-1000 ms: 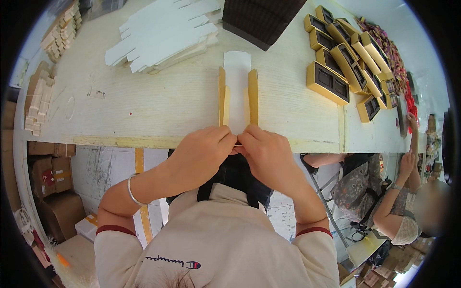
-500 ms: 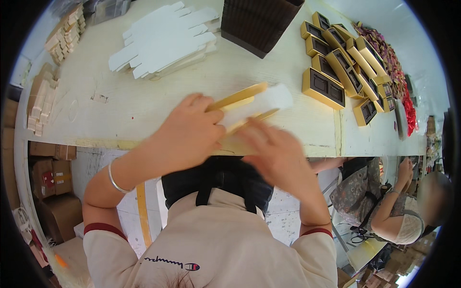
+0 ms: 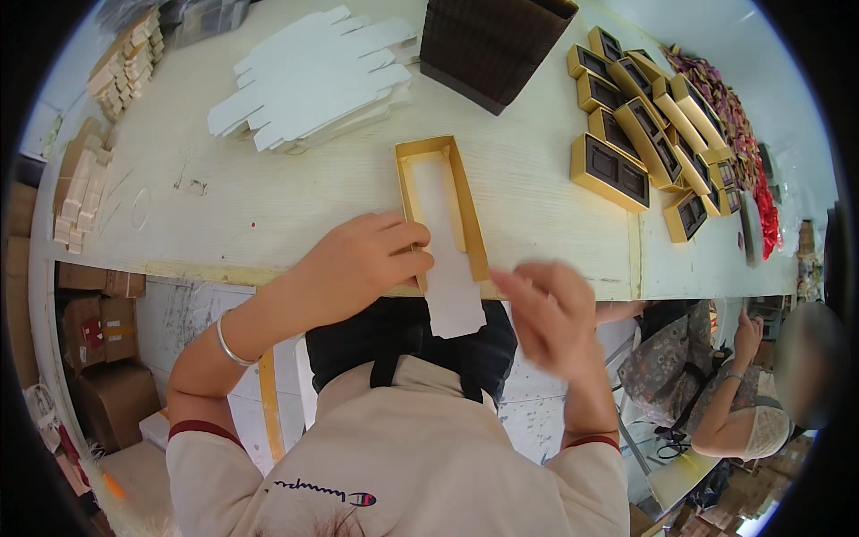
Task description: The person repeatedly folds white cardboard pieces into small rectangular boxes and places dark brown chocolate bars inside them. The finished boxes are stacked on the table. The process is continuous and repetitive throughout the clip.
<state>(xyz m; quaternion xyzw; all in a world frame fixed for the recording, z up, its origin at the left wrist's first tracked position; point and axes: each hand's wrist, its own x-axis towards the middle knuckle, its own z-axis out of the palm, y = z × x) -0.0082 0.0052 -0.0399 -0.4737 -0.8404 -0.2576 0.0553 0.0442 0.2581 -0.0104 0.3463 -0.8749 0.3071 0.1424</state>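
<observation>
A long, narrow gold cardboard box (image 3: pixel 471 219) with a white inside lies at the table's front edge, its far end closed. The near end is unfolded, and a white flap (image 3: pixel 456 309) sticks out past the edge over my lap. My left hand (image 3: pixel 380 259) pinches the box's left wall near that end, fingertips inside and over the rim. Beside the right wall, my right hand (image 3: pixel 553 313) hangs off the table edge, apart from the flap. Motion smears its fingers, which look bent, and I see nothing in them.
Flat white card blanks (image 3: pixel 313 76) lie in a pile at the far left. A dark brown box (image 3: pixel 492 54) stands at the back, and several gold boxes with dark inserts (image 3: pixel 611 170) cluster at the right. Another person (image 3: pixel 689 376) sits at the right.
The gold box has turned from slanting sideways to pointing away from me and now rests on the table. My right hand has let go and moved right and down.
</observation>
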